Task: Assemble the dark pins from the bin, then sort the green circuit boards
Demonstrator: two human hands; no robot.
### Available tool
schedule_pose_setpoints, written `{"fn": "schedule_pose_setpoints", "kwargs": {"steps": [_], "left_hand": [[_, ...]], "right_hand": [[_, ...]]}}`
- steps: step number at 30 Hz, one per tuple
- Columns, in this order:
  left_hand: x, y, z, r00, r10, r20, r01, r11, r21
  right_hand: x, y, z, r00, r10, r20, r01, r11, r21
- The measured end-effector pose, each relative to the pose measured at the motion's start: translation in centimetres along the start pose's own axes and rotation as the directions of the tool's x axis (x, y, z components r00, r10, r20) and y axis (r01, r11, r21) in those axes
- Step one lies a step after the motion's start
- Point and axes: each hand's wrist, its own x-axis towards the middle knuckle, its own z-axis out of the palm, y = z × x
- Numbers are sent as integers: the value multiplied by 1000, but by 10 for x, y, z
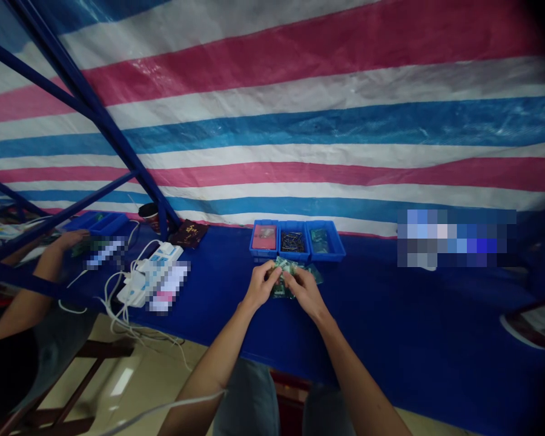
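My left hand (260, 286) and my right hand (306, 290) are close together over the near middle of the table. Between thumbs and fingers, both are closed on a small green circuit board (286, 264), partly covered by the fingers. More flat green pieces (317, 274), apparently circuit boards, lie under and beside my hands. Just beyond stand three joined blue bins (331, 257). The left one holds a pink piece (264, 240), the middle one dark, thin metal parts (292, 241), the right one green pieces (318, 240).
To the left lie a white power strip (166, 257) with tangled cables (113, 303), a dark brown packet (188, 233) and a cup (149, 213). A blue metal frame (118, 145) rises there. Beyond it, another person's hand (70, 241) is near blue bins (104, 223). Striped sheeting hangs behind.
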Motion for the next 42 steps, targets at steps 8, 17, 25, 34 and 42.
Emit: {"fn": "schedule_pose_setpoints", "kwargs": {"steps": [8,17,25,34,42], "left_hand": [[-1,-2,2,998,-37,56,43,993,-112],[2,-3,-1,999,-26,-26,23,994,-108],[1,-2,2,997,-47,54,57,978,-200],[2,-4,-2,999,-44,12,45,994,-102],[2,-3,1,995,-65,77,75,990,-122]], "right_hand": [[2,-4,-7,999,2,33,-3,999,36],[0,-3,-2,1000,10,-14,-9,999,40],[3,1,-7,999,18,-38,-14,997,79],[0,-2,-2,999,-44,-5,44,999,-21],[1,1,-7,995,-64,-76,62,998,-17]]}}
